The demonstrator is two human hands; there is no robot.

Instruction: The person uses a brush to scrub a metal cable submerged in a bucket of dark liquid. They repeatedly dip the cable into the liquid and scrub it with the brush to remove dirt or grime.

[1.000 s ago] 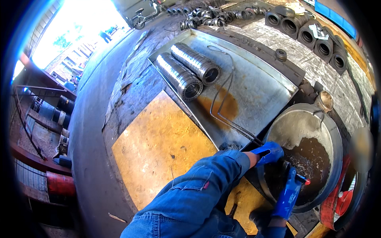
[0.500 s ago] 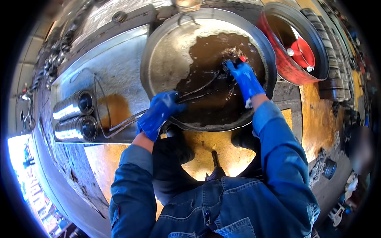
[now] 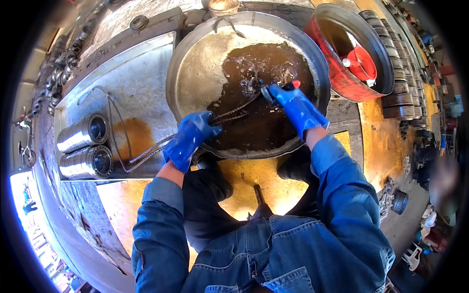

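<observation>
Both my hands wear blue rubber gloves over a wide round metal basin (image 3: 174, 97) of murky brown liquid with foam. My left hand (image 3: 191, 136) is closed around a doubled twisted wire (image 3: 146, 154) at the basin's near left rim. The wire runs from the tray on the left, through that hand, toward my right hand. Over the liquid, my right hand (image 3: 297, 108) grips a dark tool with a red end (image 3: 296, 84), perhaps a brush. Its dark head (image 3: 267, 94) meets the wire near the surface; its exact kind is unclear.
At left, a metal tray (image 3: 141, 63) holds two stacks of ring-shaped metal parts (image 3: 80, 134) beside a brown puddle. A cut red drum (image 3: 326, 58) with a red funnel-like container (image 3: 362, 63) stands at the far right. Stacked metal rings (image 3: 398, 93) line up beyond it.
My right hand and the red-ended tool have shifted nearer to me, with the dark head now lifted into sight. Ripples have spread over the liquid. My left hand stays on the wire.
</observation>
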